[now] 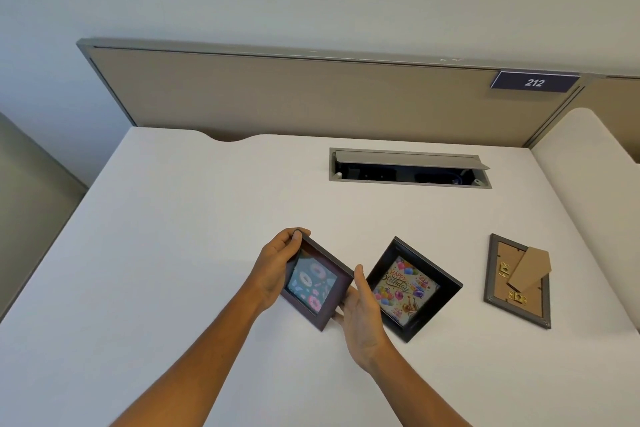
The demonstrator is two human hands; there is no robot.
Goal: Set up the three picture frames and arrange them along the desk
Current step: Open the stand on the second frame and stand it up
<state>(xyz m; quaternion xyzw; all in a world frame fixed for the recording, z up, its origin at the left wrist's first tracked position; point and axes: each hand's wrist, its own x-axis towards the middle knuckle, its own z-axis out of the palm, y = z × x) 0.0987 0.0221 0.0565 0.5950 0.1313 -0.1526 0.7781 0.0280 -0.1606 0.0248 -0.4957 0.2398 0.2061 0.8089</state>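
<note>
Gripping the small dark-brown wooden doughnut-picture frame between left hand and right hand, none stands yet; black birthday-picture frame lies just beyond the right fingers, grey frame face-down farther right.

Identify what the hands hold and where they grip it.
Both hands hold the dark square donut-print picture frame: left hand at its upper-left edge, right hand at its lower-right edge.
</note>
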